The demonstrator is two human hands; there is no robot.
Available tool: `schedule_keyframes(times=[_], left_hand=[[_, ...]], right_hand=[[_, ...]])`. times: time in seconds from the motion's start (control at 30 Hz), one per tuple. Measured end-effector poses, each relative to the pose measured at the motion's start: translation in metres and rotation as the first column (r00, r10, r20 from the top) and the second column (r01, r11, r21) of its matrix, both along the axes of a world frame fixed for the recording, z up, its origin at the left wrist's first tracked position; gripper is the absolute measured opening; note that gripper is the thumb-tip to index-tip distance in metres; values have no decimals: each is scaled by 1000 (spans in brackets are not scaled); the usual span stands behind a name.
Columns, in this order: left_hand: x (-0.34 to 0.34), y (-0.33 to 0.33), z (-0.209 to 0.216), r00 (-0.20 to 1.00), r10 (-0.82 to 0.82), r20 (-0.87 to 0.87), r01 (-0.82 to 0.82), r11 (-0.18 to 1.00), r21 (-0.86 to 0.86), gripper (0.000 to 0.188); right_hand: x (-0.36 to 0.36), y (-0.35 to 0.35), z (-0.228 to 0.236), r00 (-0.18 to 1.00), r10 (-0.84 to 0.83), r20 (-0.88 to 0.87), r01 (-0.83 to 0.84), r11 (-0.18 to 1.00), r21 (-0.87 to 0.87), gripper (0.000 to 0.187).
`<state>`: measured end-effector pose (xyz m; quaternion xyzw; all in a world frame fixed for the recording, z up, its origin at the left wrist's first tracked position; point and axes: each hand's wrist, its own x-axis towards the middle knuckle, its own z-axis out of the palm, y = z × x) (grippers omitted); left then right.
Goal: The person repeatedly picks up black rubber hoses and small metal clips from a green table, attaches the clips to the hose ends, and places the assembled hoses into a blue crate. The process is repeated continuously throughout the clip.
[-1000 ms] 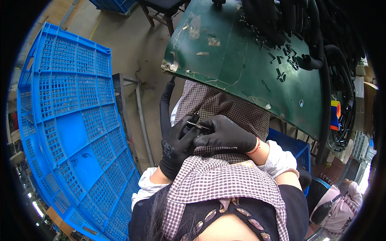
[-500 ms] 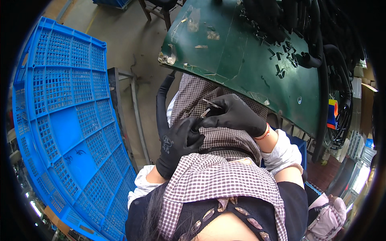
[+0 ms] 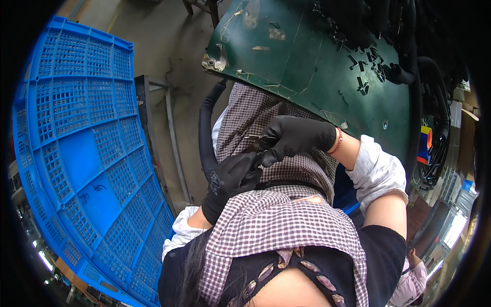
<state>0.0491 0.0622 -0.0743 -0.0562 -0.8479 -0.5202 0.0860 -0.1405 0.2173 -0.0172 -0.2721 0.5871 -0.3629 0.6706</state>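
Note:
My left hand (image 3: 230, 179), in a black glove, is closed around a black tube (image 3: 206, 125). The tube rises from behind this hand and curves up toward the table's near corner. My right hand (image 3: 296, 137), also gloved in black, is closed in a pinch just to the right. A thin, light metal tool (image 3: 253, 136) pokes out of its fingers; its exact kind is too small to tell. The fingertips of both hands meet over my checked apron (image 3: 250, 115), and what lies between them is hidden by the gloves.
Ahead stands a green table (image 3: 291, 66) with scattered small black clips (image 3: 362, 86). Black tubes (image 3: 404, 74) are heaped along its right side. A tall blue plastic crate (image 3: 79, 158) takes up the left, with a metal frame (image 3: 171, 138) beside it. Another person (image 3: 411, 281) is at lower right.
My right hand has turned and its elbow has swung outward to the right. The metal tool now points left instead of up-left. My left hand stays on the tube, its fingers drawn closer to the right hand.

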Motion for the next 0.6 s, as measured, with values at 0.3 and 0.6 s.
schedule_keyframes(times=[0.3, 0.6], left_hand=[[-2, 0, 0, 995, 40, -90, -39, 999, 14, 45], [-3, -3, 15, 998, 37, -55, -37, 999, 8, 47]], right_hand=[[13, 5, -44, 1000, -20, -1, 20, 992, -128, 27], [10, 5, -16, 997, 74, -29, -79, 965, -250, 42]])
